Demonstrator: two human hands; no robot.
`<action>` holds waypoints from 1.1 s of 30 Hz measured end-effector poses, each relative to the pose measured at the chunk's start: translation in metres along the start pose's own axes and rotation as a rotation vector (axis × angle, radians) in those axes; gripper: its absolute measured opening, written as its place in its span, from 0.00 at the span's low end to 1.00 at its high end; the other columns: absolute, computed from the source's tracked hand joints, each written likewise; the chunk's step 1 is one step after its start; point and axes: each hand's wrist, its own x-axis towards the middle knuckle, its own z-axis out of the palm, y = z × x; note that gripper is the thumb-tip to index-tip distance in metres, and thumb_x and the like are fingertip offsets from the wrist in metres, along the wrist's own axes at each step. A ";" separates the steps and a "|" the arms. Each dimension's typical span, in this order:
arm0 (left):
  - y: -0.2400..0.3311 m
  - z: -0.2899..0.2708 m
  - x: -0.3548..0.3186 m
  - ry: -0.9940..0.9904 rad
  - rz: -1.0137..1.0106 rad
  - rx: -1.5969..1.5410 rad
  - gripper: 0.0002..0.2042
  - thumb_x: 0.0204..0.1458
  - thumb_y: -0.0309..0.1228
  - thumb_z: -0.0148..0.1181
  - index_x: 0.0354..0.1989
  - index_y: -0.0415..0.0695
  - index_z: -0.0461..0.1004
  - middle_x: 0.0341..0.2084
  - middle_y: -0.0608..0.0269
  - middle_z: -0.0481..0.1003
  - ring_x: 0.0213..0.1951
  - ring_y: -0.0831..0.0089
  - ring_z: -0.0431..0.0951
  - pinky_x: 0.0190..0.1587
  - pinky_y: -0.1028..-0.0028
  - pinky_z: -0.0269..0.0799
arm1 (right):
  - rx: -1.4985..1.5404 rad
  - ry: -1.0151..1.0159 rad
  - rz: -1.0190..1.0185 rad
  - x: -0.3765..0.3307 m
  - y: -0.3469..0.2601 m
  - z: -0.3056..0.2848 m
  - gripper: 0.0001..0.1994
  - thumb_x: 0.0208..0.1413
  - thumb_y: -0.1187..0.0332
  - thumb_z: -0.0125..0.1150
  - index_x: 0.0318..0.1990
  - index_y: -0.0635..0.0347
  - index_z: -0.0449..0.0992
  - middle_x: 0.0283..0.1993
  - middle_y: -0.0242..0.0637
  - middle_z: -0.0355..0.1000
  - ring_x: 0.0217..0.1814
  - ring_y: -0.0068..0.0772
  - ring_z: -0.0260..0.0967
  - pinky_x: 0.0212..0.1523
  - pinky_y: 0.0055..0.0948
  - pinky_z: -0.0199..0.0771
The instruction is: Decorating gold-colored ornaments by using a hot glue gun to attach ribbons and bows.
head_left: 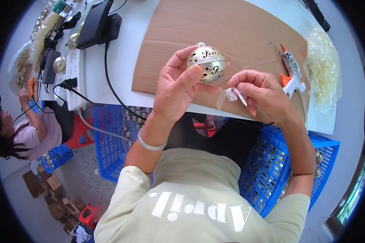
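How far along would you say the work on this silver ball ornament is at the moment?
Midway, it seems. Done: the silver ball ornament has its cap and black cut-out pattern. In hand: the left hand holds it up while the right hand pinches a small clear piece beside it, not yet attached. Left: the glue gun lies unused on the cardboard sheet.

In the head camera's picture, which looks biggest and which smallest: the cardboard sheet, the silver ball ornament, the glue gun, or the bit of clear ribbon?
1. cardboard sheet
2. silver ball ornament and glue gun: about alike, and the ball is held nearer the camera, so unranked
3. clear ribbon
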 end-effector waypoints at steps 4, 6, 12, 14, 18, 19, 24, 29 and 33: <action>-0.004 0.008 -0.003 -0.038 -0.054 -0.073 0.22 0.60 0.31 0.59 0.61 0.38 0.63 0.51 0.48 0.73 0.54 0.50 0.76 0.45 0.56 0.84 | 0.244 -0.045 0.058 -0.005 0.000 -0.004 0.12 0.62 0.73 0.54 0.48 0.71 0.76 0.31 0.32 0.73 0.20 0.12 0.66 0.19 0.13 0.68; -0.009 0.009 -0.006 -0.039 -0.052 -0.089 0.23 0.60 0.32 0.59 0.61 0.38 0.63 0.52 0.48 0.73 0.55 0.48 0.75 0.49 0.53 0.82 | 0.305 -0.065 0.045 -0.006 0.001 -0.006 0.15 0.59 0.75 0.57 0.53 0.73 0.74 0.37 0.37 0.75 0.22 0.13 0.68 0.21 0.15 0.71; -0.012 0.015 -0.013 -0.009 -0.018 -0.113 0.24 0.61 0.37 0.59 0.61 0.39 0.62 0.53 0.47 0.73 0.58 0.43 0.72 0.58 0.46 0.72 | 0.326 -0.124 -0.138 -0.012 0.007 -0.003 0.22 0.54 0.77 0.61 0.58 0.74 0.71 0.49 0.42 0.74 0.35 0.18 0.72 0.35 0.18 0.76; -0.010 0.017 -0.015 0.002 -0.002 -0.129 0.25 0.61 0.37 0.59 0.62 0.39 0.62 0.53 0.47 0.72 0.59 0.42 0.71 0.58 0.45 0.71 | 0.310 -0.118 -0.139 -0.013 0.005 -0.003 0.22 0.55 0.77 0.61 0.58 0.74 0.71 0.48 0.41 0.75 0.37 0.18 0.71 0.37 0.18 0.75; -0.004 0.015 -0.015 -0.019 0.001 -0.148 0.26 0.60 0.40 0.59 0.61 0.39 0.61 0.53 0.47 0.72 0.59 0.41 0.70 0.60 0.43 0.68 | 0.150 -0.075 -0.155 -0.010 0.003 -0.007 0.19 0.57 0.77 0.60 0.56 0.72 0.73 0.45 0.37 0.76 0.37 0.17 0.70 0.39 0.18 0.73; -0.003 0.014 -0.014 -0.013 -0.003 -0.155 0.26 0.61 0.41 0.59 0.61 0.39 0.62 0.53 0.47 0.72 0.60 0.41 0.69 0.61 0.42 0.68 | 0.151 -0.074 -0.154 -0.010 0.004 -0.006 0.19 0.57 0.77 0.60 0.56 0.72 0.73 0.45 0.37 0.76 0.37 0.17 0.70 0.39 0.18 0.73; -0.001 0.013 -0.012 -0.024 -0.003 -0.156 0.26 0.61 0.43 0.58 0.61 0.38 0.62 0.53 0.47 0.72 0.61 0.41 0.68 0.61 0.42 0.67 | -0.073 -0.042 -0.270 -0.007 0.008 -0.005 0.14 0.60 0.73 0.57 0.52 0.68 0.77 0.44 0.35 0.75 0.38 0.18 0.70 0.41 0.19 0.72; 0.001 0.012 -0.012 -0.034 -0.005 -0.152 0.27 0.61 0.44 0.58 0.61 0.38 0.61 0.53 0.47 0.72 0.61 0.41 0.68 0.61 0.43 0.67 | -0.061 -0.056 -0.230 -0.007 0.002 -0.009 0.15 0.59 0.74 0.57 0.52 0.69 0.77 0.47 0.35 0.74 0.42 0.20 0.71 0.44 0.20 0.72; 0.001 0.011 -0.012 -0.057 -0.002 -0.153 0.27 0.61 0.44 0.58 0.61 0.38 0.61 0.54 0.47 0.72 0.61 0.41 0.68 0.61 0.42 0.67 | -0.052 -0.050 -0.280 -0.008 0.004 -0.004 0.16 0.58 0.76 0.58 0.54 0.69 0.76 0.48 0.35 0.74 0.44 0.20 0.71 0.46 0.22 0.73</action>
